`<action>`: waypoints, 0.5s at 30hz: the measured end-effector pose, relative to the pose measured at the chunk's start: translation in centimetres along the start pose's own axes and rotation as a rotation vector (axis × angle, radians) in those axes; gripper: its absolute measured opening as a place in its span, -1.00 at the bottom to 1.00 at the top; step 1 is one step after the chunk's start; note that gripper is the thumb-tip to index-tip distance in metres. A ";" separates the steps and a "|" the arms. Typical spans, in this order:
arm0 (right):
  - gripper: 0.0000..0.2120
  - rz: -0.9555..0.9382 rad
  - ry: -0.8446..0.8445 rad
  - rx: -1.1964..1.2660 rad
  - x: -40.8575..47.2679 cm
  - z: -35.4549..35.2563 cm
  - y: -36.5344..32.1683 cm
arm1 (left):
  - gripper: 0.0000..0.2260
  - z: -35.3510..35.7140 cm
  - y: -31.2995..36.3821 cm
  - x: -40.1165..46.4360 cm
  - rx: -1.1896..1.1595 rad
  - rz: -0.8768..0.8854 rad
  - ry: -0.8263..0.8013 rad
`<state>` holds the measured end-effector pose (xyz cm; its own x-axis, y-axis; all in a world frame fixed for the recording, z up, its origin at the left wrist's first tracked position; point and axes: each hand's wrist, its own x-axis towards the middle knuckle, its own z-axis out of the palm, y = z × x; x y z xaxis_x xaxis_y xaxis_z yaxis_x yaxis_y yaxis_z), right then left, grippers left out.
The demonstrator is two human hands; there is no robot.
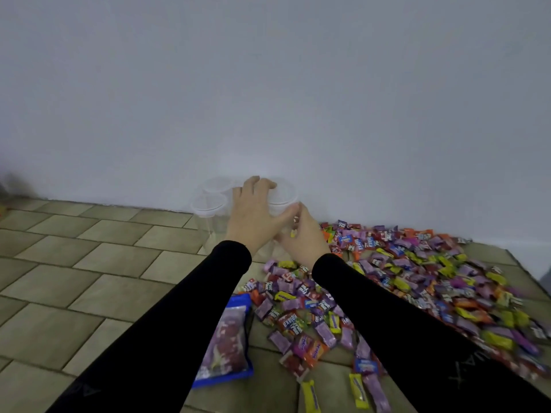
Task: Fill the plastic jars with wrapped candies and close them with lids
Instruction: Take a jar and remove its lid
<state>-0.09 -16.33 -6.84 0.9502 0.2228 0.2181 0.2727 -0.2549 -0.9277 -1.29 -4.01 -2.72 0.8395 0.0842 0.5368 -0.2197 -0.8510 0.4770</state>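
Note:
Several clear plastic jars stand against the white wall on the tiled floor. My left hand (253,216) wraps over the top of the nearest right jar (283,201), fingers curled round its rim. My right hand (301,236) holds wrapped candies, one yellow, at that jar's side near its mouth. Two more open jars (208,207) stand to the left. A wide heap of wrapped candies (402,281), purple, yellow, red and orange, covers the floor to the right. No lids can be made out.
A blue-edged candy bag (229,332) lies flat on the floor between my forearms. The white wall (268,84) rises directly behind the jars. Beige floor tiles (89,278) stretch to the left.

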 end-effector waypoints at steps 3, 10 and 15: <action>-0.52 -0.057 0.058 -0.044 -1.7 -2.7 -0.1 | -0.49 0.2 2.9 -0.9 -0.046 0.044 0.023; -0.26 -0.136 0.204 -0.131 -7.4 -9.5 0.0 | -0.52 1.1 11.2 -3.1 -0.351 0.008 -0.068; -0.28 -0.157 0.325 -0.127 -12.5 -15.5 2.0 | -0.55 3.2 17.9 -5.9 -0.466 0.021 -0.183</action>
<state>-9.10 -34.18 -6.69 0.8880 -0.0362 0.4584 0.4162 -0.3606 -0.8347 -8.59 -21.41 0.40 0.8968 -0.0579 0.4386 -0.4009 -0.5257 0.7503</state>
